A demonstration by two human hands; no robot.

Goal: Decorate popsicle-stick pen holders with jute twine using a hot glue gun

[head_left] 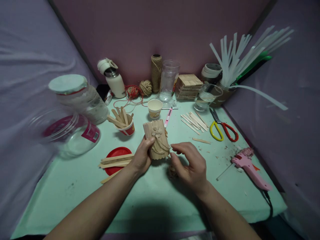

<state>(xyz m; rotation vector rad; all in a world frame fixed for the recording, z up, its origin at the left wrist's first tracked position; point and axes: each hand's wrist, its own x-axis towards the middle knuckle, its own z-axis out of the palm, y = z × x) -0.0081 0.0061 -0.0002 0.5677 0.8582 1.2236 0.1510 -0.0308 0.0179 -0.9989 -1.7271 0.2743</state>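
A small holder faced with wooden craft sticks [160,148] is held up over the middle of the table, tilted a little. On its front is a flower [157,132] with twine strands curving below it. My left hand [143,155] is closed around its left side, thumb on the front. Just off its lower right edge is my right hand [191,163], fingers curled, with a gap between thumb and index finger and nothing visible in it. Beneath that hand, partly hidden, lies a small tan bundle [172,171], too dim to name.
Right: a pink glue gun [250,166], scissors [220,125] and loose thin sticks [193,121]. Left: a red lid [117,152] under craft sticks, a cup of sticks [127,130], and clear jars [85,135]. Behind: a paper cup [155,108], pink cutter [168,116] and twine spool [156,73].
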